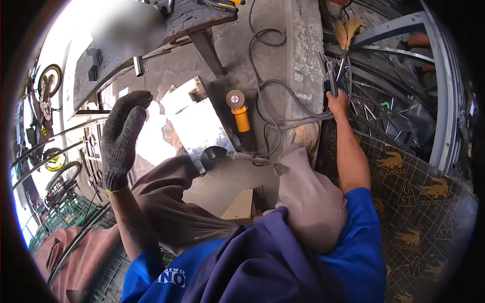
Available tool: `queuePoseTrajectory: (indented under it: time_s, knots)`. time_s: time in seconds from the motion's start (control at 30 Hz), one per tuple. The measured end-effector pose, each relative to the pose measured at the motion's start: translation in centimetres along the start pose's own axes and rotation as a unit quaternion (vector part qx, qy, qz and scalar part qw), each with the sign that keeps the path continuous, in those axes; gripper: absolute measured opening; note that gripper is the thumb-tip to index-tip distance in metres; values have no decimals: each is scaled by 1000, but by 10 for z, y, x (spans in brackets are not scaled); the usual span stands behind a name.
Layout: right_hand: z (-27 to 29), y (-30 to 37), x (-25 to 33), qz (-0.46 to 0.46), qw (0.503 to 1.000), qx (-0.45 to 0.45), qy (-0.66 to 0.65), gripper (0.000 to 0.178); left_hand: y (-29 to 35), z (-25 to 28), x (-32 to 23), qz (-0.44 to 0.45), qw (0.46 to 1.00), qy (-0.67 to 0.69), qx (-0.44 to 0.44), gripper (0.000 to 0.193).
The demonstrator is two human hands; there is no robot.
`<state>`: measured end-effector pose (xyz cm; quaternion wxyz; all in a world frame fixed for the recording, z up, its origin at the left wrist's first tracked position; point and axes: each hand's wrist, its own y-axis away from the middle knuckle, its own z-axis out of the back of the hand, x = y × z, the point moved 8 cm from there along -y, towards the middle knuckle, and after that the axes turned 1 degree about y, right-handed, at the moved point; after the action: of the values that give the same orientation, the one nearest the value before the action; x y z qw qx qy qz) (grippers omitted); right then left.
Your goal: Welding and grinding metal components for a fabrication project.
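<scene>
My left hand [123, 134] wears a dark grey knit glove. It is raised left of a shiny sheet-metal piece [201, 126], holding nothing, fingers stretched and slightly bent. My bare right hand [337, 103] reaches to the far right, its fingers closed at a dark, narrow object [331, 81] among metal parts; what kind it is I cannot make out. On the ground between my legs, a yellow angle grinder [242, 119] with a round disc lies beside the sheet-metal piece. Neither hand touches the grinder.
A grey cable [283, 86] loops over the floor near a concrete ledge [304, 60]. A worn bench [187, 22] stands at the upper left. At right are a brush [346, 35], a curved metal frame [437, 101] and a printed board [404, 202]. Bicycles [49, 83] stand far left.
</scene>
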<state>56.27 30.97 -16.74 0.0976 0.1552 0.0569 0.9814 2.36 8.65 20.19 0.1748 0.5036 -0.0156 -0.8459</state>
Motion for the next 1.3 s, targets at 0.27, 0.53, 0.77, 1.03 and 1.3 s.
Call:
queuePoseTrajectory:
  time_s: [0.27,0.53,0.77,1.03,1.3]
  knots:
    - [-13,-33,-5,1,986,34,-164,60,-12,-116,87,67,912,-240,327,26]
    - [-27,-46,-6,10,991,126,-37,57,-33,-96,113,65,939,-260,216,36]
    - [-50,-37,-48,-192,917,157,-313,46,-27,-109,105,66,927,-271,250,36]
    - [34,18,69,18,969,-110,-222,55,-30,-108,108,84,928,-286,221,34]
    - [8,-67,57,94,981,29,-168,63,-36,-134,115,88,924,-267,258,32]
